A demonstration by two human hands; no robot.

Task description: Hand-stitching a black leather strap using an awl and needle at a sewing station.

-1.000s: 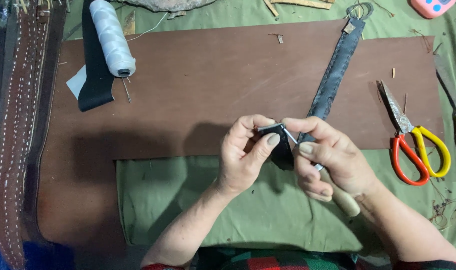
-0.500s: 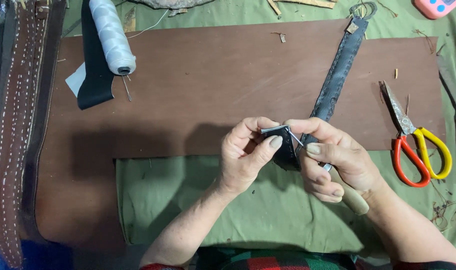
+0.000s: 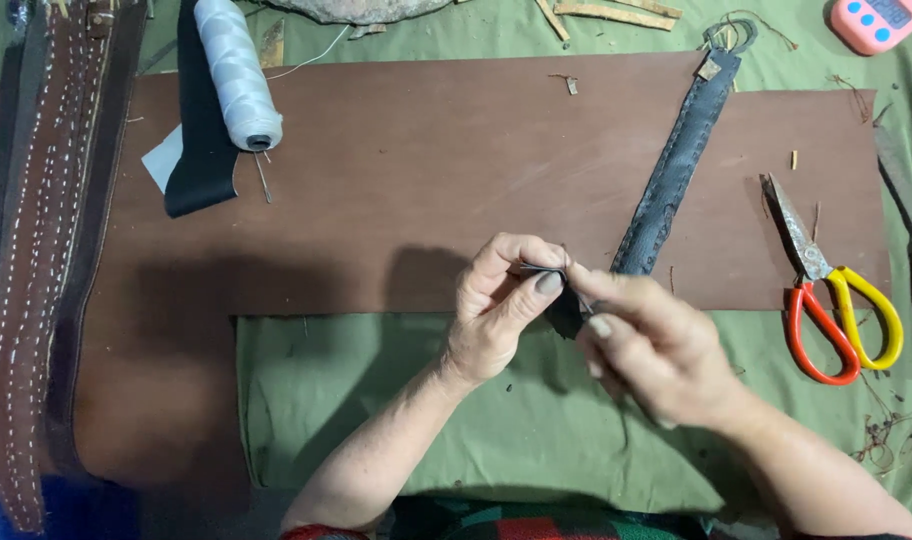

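The left hand (image 3: 501,305) pinches the end of a dark strap (image 3: 676,180) between thumb and fingers, above the edge of the brown leather sheet (image 3: 426,180). The right hand (image 3: 656,345) is closed just beside it, touching the same end; what it grips I cannot tell. Scissors (image 3: 831,300) lie well right, a thread spool (image 3: 236,75) far left.

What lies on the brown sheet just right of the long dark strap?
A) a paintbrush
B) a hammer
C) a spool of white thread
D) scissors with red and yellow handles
D: the scissors lie right of the dark strap, blades pointing away from the person.
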